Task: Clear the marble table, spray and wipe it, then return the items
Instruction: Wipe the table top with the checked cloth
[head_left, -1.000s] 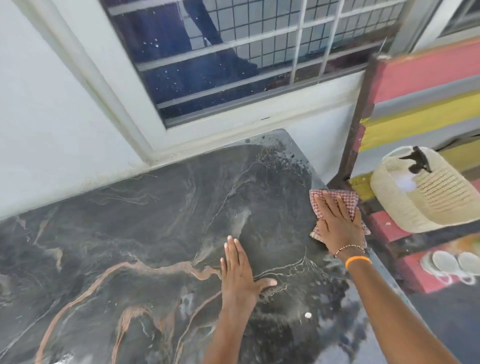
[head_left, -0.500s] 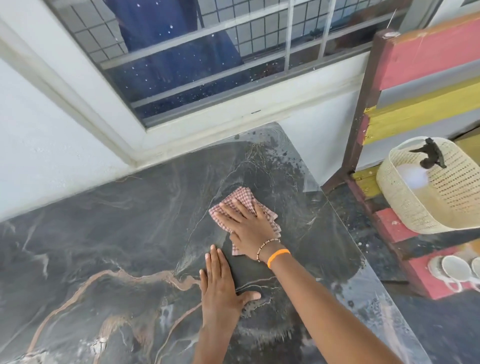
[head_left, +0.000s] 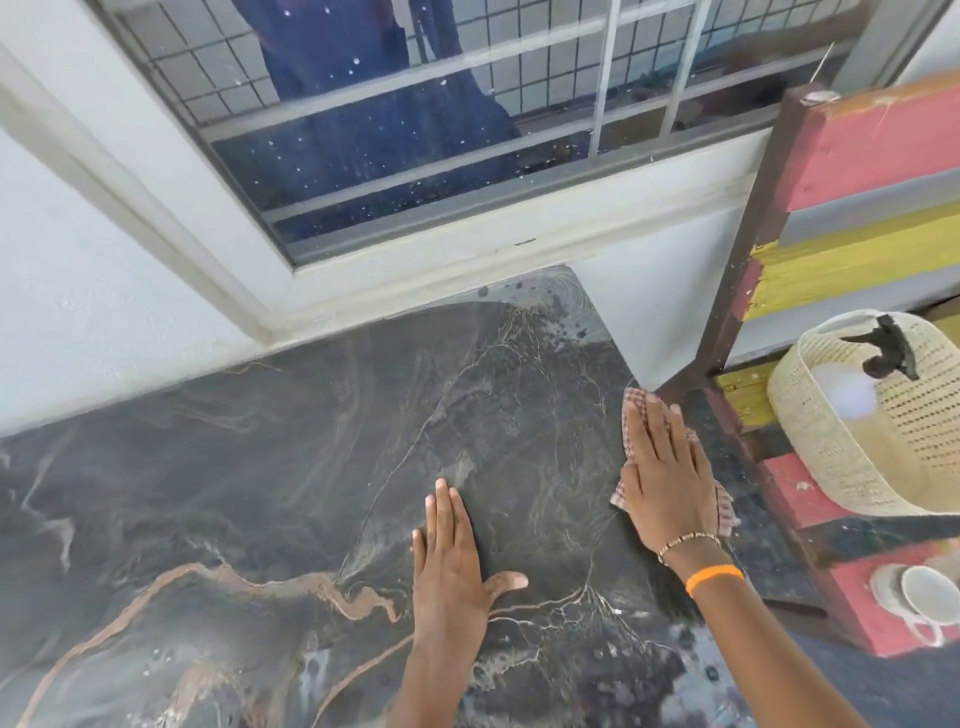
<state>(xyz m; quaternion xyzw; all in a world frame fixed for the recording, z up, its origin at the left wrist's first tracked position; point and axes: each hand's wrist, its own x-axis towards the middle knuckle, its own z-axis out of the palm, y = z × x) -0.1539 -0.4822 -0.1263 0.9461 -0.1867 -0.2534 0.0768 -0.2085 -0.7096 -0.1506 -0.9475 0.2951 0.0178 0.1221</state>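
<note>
Head view: marble table (head_left: 260, 467) bare, so clearing looks done; wipe step in hand. Right hand (head_left: 670, 478) flat, fingers spread, pressing a checked cloth (head_left: 631, 415) onto the table's right edge, palm down to keep the cloth in full contact. Left hand (head_left: 452, 561) flat and empty on the marble, near centre, probably bracing the lean. Right of the table, a woven basket (head_left: 852, 457) holds the spray bottle (head_left: 883, 348), and white cups (head_left: 924, 597) sit on the painted shelf (head_left: 857, 603), likely parked off the wet top until return.
</note>
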